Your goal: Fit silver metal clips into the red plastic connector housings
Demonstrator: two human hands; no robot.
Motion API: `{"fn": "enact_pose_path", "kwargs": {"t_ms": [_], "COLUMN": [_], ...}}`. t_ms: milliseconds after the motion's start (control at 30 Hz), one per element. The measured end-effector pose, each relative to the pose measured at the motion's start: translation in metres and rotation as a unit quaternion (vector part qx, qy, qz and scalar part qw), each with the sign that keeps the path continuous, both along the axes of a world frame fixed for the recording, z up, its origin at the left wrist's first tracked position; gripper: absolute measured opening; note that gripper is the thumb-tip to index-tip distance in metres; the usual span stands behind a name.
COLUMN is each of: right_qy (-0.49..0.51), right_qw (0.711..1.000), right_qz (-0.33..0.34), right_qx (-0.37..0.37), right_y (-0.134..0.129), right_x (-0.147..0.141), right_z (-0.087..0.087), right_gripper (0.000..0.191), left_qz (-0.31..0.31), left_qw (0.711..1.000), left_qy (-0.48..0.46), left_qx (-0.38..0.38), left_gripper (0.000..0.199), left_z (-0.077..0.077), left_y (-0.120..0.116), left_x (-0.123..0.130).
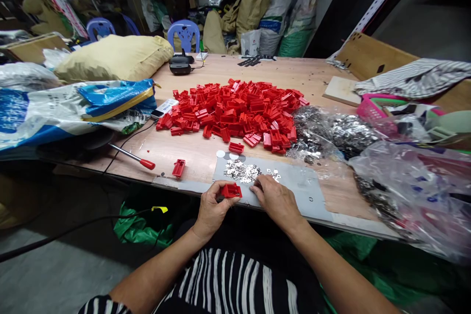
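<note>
My left hand (215, 206) grips a small red plastic housing (231, 190) at the table's front edge, its open side facing up toward me. Just to the right, my right hand (276, 198) is over the grey mat (301, 186) with its fingers curled and thumb drawn in; whatever is between the fingertips is too small to make out. Beyond both hands lies a little pile of flat silvery metal pieces (241, 170), with a few more pieces (273, 174) scattered beside it. A large heap of red housings (239, 110) covers the middle of the table.
Clear bags of metal parts (353, 130) and a pink basket (379, 110) stand at the right. A lever with a red grip (147, 163) juts out at the left, near a lone red housing (178, 168). Sacks (114, 56) lie at the back left.
</note>
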State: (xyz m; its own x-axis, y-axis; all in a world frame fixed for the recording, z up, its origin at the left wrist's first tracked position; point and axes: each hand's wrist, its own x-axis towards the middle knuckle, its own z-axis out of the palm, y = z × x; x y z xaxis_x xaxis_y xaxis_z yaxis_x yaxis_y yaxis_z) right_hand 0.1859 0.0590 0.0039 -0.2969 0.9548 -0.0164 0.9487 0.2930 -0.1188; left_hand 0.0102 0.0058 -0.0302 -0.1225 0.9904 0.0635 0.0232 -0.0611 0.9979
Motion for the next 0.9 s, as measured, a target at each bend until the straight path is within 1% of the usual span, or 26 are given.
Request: {"fn": "enact_pose_path", "kwargs": {"t_ms": [100, 233, 400, 500, 567, 633, 667, 767, 833, 900], "right_qy": [0.014, 0.014, 0.032, 0.066, 0.113, 0.192, 0.240, 0.366, 0.413, 0.438], "right_qw": [1.000, 1.000, 0.999, 0.998, 0.993, 0.981, 0.970, 0.923, 0.896, 0.880], "right_qz": [-0.007, -0.026, -0.021, -0.014, -0.008, 0.007, 0.019, 0.050, 0.054, 0.051], "right_qx": [-0.003, -0.008, -0.018, -0.010, -0.015, -0.032, -0.046, -0.111, -0.156, -0.178], "right_y": [0.001, 0.002, 0.002, 0.000, 0.000, 0.001, 0.002, 0.005, 0.005, 0.004], "right_x": [-0.003, -0.003, -0.003, -0.003, -0.002, 0.000, 0.001, 0.004, 0.004, 0.003], "right_z": [-0.002, -0.001, -0.001, -0.004, -0.006, -0.006, -0.005, -0.001, 0.002, 0.003], "right_gripper": [0.006, 0.008, 0.004, 0.002, 0.004, 0.006, 0.007, 0.014, 0.018, 0.019], "left_qz": [-0.001, 0.000, 0.001, -0.002, -0.007, -0.016, -0.020, -0.027, -0.032, -0.042], "left_qw": [1.000, 1.000, 1.000, 1.000, 0.998, 0.994, 0.993, 0.992, 0.994, 0.994], "left_qy": [0.000, -0.002, -0.004, -0.030, -0.065, -0.103, -0.115, -0.115, -0.104, -0.099], "left_qx": [0.000, 0.001, -0.002, -0.004, -0.010, -0.022, -0.028, -0.035, -0.029, -0.014], "left_gripper": [0.030, 0.030, 0.030, 0.030, 0.029, 0.030, 0.031, 0.038, 0.043, 0.044], "left_z": [0.000, -0.002, -0.001, 0.002, 0.004, 0.007, 0.008, 0.010, 0.011, 0.011], "left_y": [0.000, 0.000, 0.000, 0.000, 0.001, 0.003, 0.004, 0.006, 0.006, 0.006], "left_x": [-0.001, -0.002, -0.002, 0.000, 0.000, 0.000, 0.000, 0.000, 0.001, 0.002]}}
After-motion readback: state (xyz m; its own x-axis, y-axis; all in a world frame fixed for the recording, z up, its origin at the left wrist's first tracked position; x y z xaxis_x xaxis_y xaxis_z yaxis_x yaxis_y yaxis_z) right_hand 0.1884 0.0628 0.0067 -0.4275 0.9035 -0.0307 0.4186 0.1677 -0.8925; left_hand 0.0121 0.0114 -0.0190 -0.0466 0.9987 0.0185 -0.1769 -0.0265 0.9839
